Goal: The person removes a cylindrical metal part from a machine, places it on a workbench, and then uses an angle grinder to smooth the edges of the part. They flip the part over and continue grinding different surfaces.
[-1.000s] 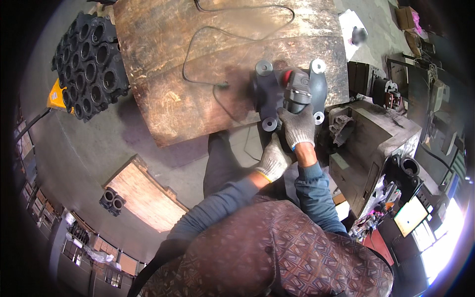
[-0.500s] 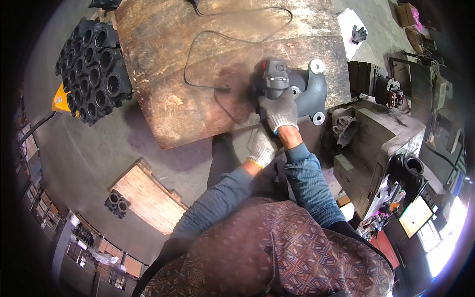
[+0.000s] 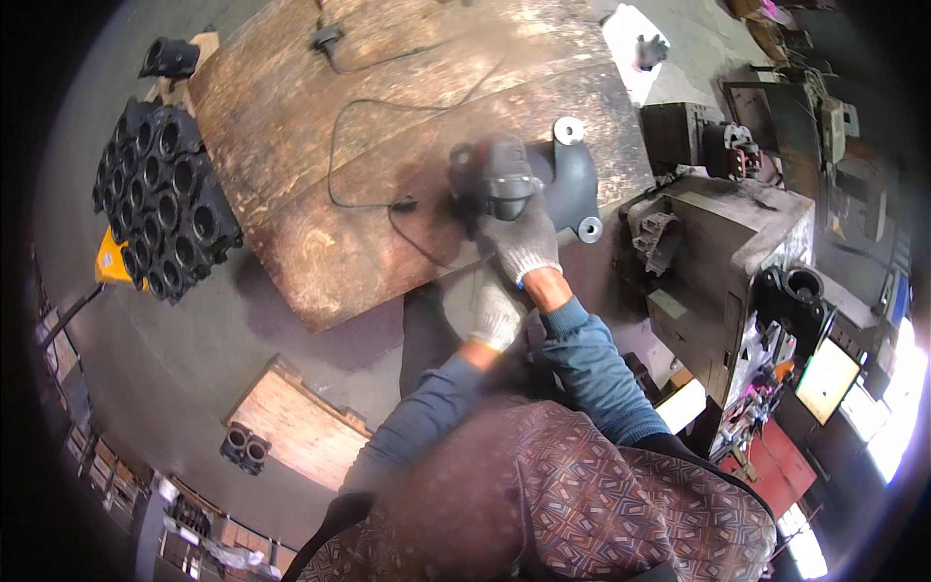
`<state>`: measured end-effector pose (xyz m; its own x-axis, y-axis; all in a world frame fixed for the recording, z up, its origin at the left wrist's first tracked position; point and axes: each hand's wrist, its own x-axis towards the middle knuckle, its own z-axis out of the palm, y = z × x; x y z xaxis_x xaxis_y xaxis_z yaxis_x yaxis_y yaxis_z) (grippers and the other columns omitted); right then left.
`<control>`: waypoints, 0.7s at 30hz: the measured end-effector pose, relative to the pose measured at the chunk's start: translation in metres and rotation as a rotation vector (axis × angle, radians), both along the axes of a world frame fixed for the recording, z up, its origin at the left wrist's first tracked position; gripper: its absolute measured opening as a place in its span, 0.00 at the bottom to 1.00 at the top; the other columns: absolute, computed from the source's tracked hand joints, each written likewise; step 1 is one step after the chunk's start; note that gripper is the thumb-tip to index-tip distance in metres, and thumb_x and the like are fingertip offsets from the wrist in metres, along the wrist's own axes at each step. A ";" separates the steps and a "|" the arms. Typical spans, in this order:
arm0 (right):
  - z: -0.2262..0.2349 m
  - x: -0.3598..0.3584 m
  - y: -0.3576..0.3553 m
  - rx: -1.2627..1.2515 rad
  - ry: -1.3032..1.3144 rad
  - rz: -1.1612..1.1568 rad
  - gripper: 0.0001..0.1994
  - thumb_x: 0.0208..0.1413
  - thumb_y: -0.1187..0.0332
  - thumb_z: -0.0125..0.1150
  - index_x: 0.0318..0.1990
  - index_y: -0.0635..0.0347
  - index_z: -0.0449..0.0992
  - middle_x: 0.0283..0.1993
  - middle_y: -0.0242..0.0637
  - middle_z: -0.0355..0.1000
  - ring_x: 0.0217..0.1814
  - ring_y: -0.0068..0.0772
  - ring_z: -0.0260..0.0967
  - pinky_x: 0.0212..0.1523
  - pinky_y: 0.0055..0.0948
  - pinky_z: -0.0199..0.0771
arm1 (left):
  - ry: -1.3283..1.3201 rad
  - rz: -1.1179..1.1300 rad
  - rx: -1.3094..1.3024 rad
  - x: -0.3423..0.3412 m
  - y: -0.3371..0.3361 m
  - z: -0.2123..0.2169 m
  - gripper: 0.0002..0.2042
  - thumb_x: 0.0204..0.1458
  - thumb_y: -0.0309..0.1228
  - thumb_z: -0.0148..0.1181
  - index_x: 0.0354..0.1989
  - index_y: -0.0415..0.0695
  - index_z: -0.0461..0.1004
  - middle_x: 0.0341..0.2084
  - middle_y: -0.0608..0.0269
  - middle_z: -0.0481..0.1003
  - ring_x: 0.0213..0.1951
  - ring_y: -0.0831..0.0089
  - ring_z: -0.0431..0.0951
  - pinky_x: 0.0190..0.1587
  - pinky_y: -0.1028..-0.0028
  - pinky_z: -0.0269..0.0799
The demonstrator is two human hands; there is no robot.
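My right hand (image 3: 524, 241), in a grey-white knit glove, is closed around a black-and-red handheld power tool that looks like an angle grinder (image 3: 506, 182). The tool sits over the left part of a smooth black metal casting (image 3: 574, 184) and hides much of it. Two bright, ring-shaped machined faces show on the casting, one at its far end and one at its near right. Close below the right wrist is my gloved left hand (image 3: 497, 318), at the near edge of the table. Its fingers are largely hidden, and what they touch cannot be made out.
The casting lies on a worn wooden table (image 3: 291, 194) with a loose dark cable (image 3: 335, 155). Many black castings (image 3: 160, 194) are stacked at the left by a yellow pallet jack (image 3: 112, 257). A grey metal cabinet (image 3: 718, 262) stands close at right. A wooden pallet (image 3: 301, 417) is low left.
My view has turned, so the table sits further left in it. The grinder has shifted a little right and nearer to me over the casting, now covering its middle ring.
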<state>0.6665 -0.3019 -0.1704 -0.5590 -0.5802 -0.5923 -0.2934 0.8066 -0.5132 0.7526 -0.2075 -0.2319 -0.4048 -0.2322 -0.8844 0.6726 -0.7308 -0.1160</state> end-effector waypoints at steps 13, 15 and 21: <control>0.013 -0.122 0.025 -0.024 0.088 -0.267 0.31 0.44 0.57 0.72 0.52 0.72 0.74 0.43 0.57 0.80 0.47 0.50 0.81 0.49 0.41 0.78 | -0.198 -0.627 -0.716 -0.106 0.039 -0.042 0.39 0.45 0.39 0.75 0.66 0.43 0.62 0.56 0.48 0.76 0.57 0.54 0.78 0.59 0.60 0.75; 0.010 -0.129 0.029 0.056 0.085 -0.236 0.32 0.44 0.57 0.71 0.53 0.72 0.73 0.45 0.58 0.79 0.48 0.53 0.80 0.51 0.42 0.78 | -0.218 -0.591 -0.726 -0.111 0.043 -0.033 0.40 0.46 0.39 0.75 0.66 0.42 0.61 0.56 0.49 0.76 0.57 0.54 0.78 0.59 0.60 0.75; -0.001 -0.138 0.021 0.023 0.028 -0.148 0.34 0.44 0.53 0.74 0.52 0.71 0.71 0.45 0.59 0.79 0.48 0.56 0.80 0.50 0.43 0.77 | 0.026 -0.228 -0.442 -0.118 0.030 -0.016 0.40 0.46 0.36 0.76 0.65 0.39 0.59 0.53 0.49 0.76 0.55 0.56 0.79 0.58 0.62 0.75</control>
<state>0.5285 -0.2812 -0.1713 -0.6541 -0.4767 -0.5873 -0.1843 0.8534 -0.4875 0.6344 -0.1777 -0.2479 -0.5093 -0.4858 -0.7104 0.4910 -0.8419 0.2237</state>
